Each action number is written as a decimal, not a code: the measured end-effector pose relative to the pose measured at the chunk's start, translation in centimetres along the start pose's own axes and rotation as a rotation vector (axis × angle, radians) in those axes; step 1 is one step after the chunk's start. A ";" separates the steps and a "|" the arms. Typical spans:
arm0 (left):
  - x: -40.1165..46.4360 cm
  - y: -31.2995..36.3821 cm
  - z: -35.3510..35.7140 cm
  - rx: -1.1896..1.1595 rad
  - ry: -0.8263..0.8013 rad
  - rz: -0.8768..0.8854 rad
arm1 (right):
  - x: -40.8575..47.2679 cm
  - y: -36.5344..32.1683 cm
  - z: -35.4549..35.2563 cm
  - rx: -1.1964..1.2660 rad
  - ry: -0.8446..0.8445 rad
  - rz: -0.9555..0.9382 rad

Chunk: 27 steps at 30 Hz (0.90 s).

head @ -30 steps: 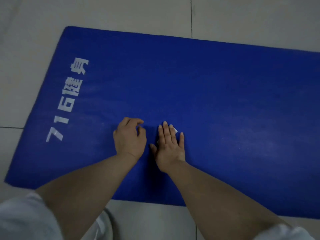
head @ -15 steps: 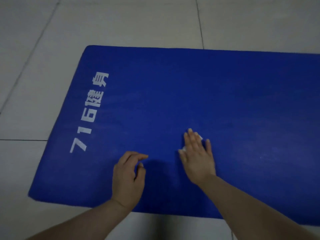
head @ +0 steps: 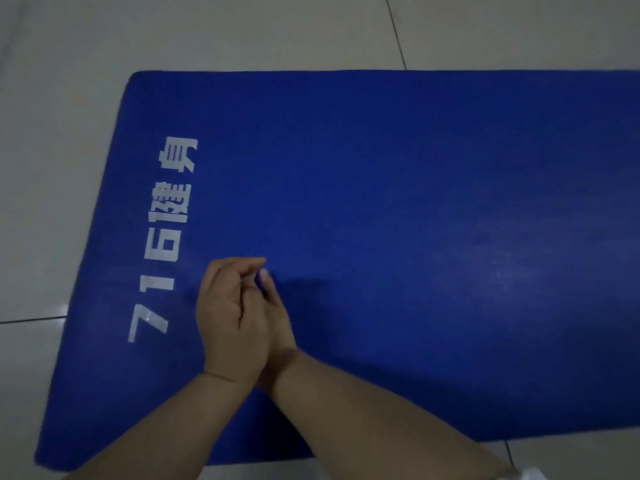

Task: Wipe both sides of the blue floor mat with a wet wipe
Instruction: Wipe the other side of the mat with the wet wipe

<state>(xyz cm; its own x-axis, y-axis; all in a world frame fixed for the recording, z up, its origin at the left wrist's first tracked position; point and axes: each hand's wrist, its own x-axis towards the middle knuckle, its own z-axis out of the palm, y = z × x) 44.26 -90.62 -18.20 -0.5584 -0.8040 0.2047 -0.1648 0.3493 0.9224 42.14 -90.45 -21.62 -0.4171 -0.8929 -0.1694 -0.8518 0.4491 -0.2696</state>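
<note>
Beneath both hands lies the blue floor mat (head: 398,202), flat on a pale tiled floor (head: 242,29). Its short left end and two rounded left corners are in view; its right end runs out of view beyond the right hand side. The surface is a saturated royal blue with a fine woven-looking texture. To the right of the hands, a broad patch shows a faint lighter sheen with scattered pale specks. Just left of the left hand, white printed lettering (head: 162,244) runs along the short end, reading "716" followed by two characters; the strokes of the "7" look slightly worn or glossy. Left hand (head: 230,317): back of hand toward the camera, fingers curled inward, forefinger and thumb extended forward and brought together at their tips. Whether they pinch anything cannot be told. Right hand (head: 277,320): largely hidden behind and under the left hand, touching it; only its outer edge, wrist and one fingertip show. How far it is open, and whether it has hold of anything, cannot be told. No wipe can be made out. Both bare forearms enter from the lower edge and converge at the wrists. A dark shadow falls on the mat just right of the hands. Grout lines cross the floor above and left of the mat.
</note>
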 end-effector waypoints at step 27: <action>-3.9 -2.2 -1.7 0.317 -0.373 0.106 | -20.5 7.8 1.8 -0.104 0.104 0.666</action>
<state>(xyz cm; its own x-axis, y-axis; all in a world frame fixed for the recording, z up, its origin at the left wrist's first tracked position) 48.17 -89.09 -20.44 -0.8287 -0.5494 0.1067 -0.2986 0.5953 0.7460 44.59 -68.62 -21.96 -0.8870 -0.4278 -0.1740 -0.4266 0.9033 -0.0464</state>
